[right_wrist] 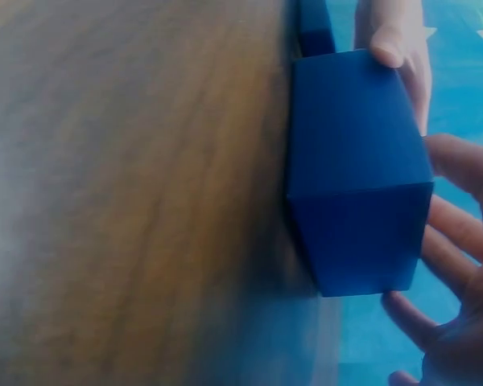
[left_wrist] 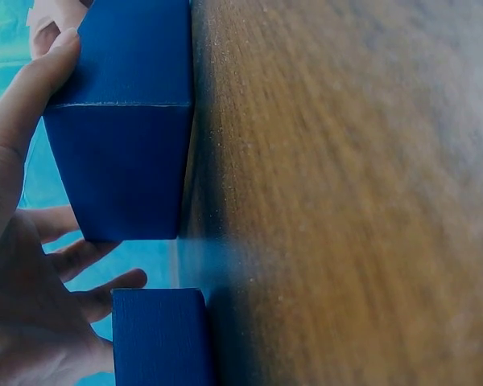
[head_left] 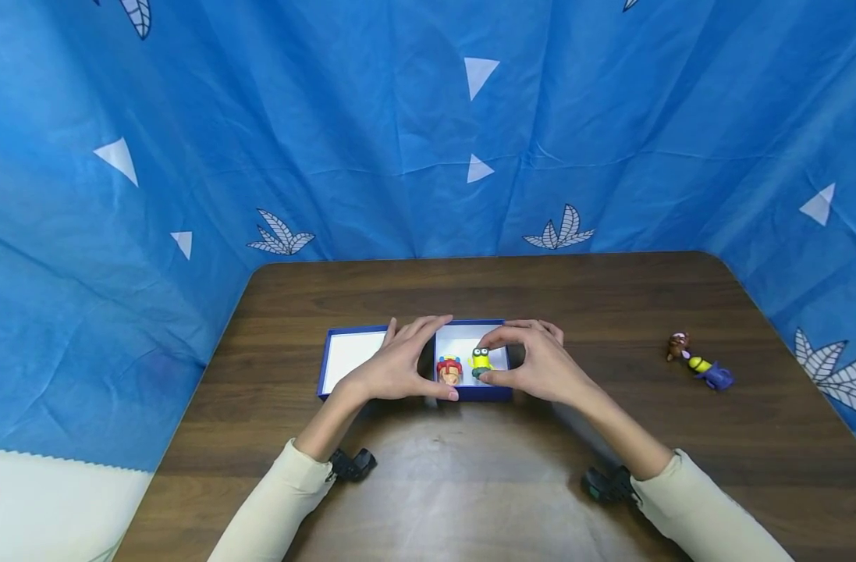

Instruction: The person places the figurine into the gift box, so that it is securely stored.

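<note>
A blue box (head_left: 475, 394) with a white inside stands on the table. In it lies a red-and-tan toy figure (head_left: 449, 371). Beside that is a yellow-and-green one-piece toy figure with big round eyes (head_left: 480, 362), which my right hand (head_left: 540, 363) pinches between thumb and index finger. My left hand (head_left: 396, 365) spans the box's left side, its thumb on the front rim and its index finger at the back rim. Under the left hand, a shallow blue lid (head_left: 350, 363) lies with its white inside up. Both wrist views show the box's outer walls; the figures are hidden there.
To the right on the brown wooden table (head_left: 428, 484) lie a small brown toy figure (head_left: 678, 346) and a yellow toy figure with a purple-blue lower part (head_left: 712, 373). A blue patterned curtain (head_left: 413, 125) hangs behind the table and along its sides.
</note>
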Motion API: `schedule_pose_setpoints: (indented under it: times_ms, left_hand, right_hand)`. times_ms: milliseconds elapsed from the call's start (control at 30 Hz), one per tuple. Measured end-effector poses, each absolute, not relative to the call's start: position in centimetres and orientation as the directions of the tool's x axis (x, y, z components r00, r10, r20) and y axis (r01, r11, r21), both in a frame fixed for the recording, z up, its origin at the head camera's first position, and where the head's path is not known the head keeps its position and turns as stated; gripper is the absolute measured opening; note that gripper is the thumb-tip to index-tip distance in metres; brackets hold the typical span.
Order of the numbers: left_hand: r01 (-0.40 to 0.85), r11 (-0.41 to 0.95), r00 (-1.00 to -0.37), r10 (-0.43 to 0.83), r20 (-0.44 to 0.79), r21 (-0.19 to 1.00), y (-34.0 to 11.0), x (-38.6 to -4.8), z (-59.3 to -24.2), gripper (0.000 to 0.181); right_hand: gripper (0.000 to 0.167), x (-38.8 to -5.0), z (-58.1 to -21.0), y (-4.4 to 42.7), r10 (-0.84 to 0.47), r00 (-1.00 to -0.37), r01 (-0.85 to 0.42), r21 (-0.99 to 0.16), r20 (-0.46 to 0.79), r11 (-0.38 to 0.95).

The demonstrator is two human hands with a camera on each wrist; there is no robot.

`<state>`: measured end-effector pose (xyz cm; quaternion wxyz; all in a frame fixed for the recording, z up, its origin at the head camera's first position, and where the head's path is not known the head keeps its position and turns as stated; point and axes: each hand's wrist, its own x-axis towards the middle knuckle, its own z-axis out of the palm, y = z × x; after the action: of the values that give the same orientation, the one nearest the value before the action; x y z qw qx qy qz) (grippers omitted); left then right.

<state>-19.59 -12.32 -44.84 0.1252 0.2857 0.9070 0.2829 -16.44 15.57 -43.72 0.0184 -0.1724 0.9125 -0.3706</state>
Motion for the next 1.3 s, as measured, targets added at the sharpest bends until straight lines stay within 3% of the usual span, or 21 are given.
schedule_pose_setpoints:
  times_ms: [633, 1300]
  left_hand:
    - [0.457, 0.681, -0.808, 0.586, -0.052, 0.573, -12.4, -19.4, -44.7, 0.121]
    - [0.452, 0.674, -0.803, 0.592, -0.062, 0.584, -12.3, -19.6, -44.8, 0.12]
  right_hand:
    - [0.034, -17.3, -42.6, 14.3, -0.363, -0.931, -0.271, -0.61, -0.03, 0.745]
    - [0.018, -17.6, -43.2, 13.8, -0.415, -0.907, -0.321, -0.533, -0.064, 0.783]
